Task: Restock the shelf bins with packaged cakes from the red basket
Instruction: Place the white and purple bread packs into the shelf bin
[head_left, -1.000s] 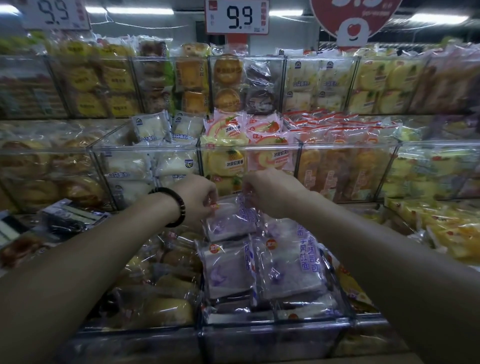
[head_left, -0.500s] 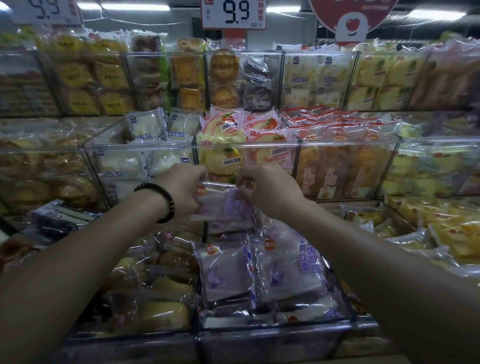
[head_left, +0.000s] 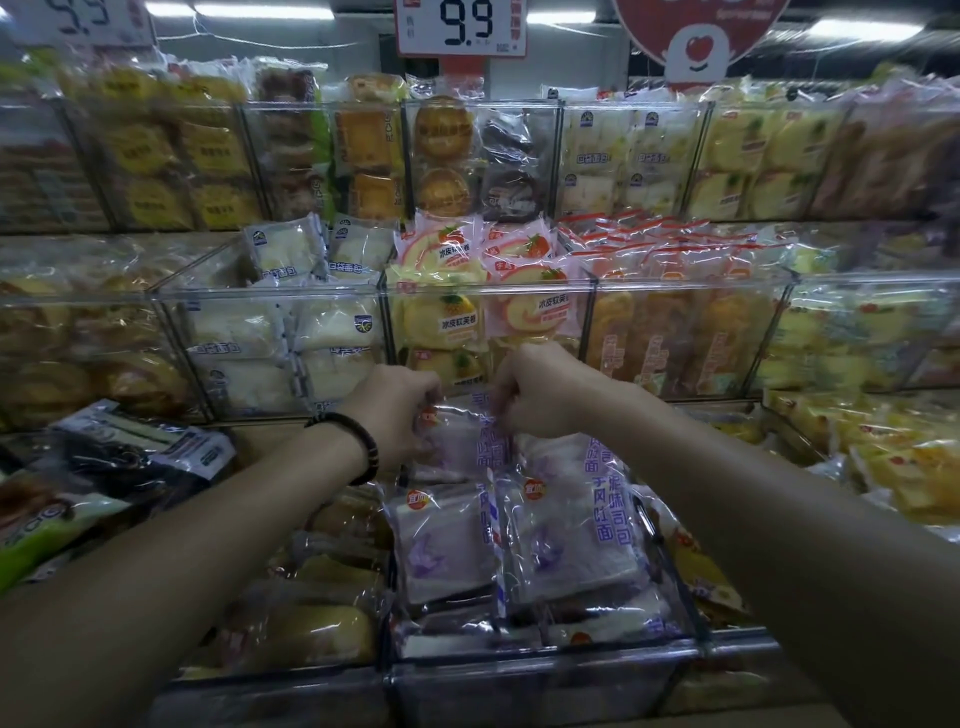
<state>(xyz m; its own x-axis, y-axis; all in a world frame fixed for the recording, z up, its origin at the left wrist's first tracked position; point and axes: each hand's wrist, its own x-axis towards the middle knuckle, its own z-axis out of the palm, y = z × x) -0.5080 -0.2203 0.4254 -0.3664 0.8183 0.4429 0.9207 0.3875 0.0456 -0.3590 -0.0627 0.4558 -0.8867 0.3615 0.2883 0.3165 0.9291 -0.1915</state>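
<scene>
Packaged cakes fill three tiers of clear shelf bins (head_left: 488, 289); red basket not in view. Lowest tier, centre: front bin (head_left: 545, 656), stocked with purple-print packs, two flat packs (head_left: 566, 540) lying face up on top. At the rear of that bin, just behind the flat ones, is the held pack (head_left: 460, 441); whether its lower edge touches the stack is hidden. Left hand (head_left: 400, 410) pinches its top left corner by the orange sticker, and right hand (head_left: 540, 395) pinches the top right edge. Fingers of both are curled onto film only, not the cake. Black bracelet (head_left: 363, 448) on left wrist. Risks, as judged: slick wrapper gripped only at the seam could slip out of one pinch and swing. The bin looks near full, so a pack let go here may flop forward onto the flat ones or ride above the rim and slide off. Pressing it down to fit would squash soft cake. Orientation: pack hangs roughly upright, printed face toward the camera and top edge toward the middle tier. Long axis looks to run top to bottom, along the purple text column, though the hands cover part of its outline.
</scene>
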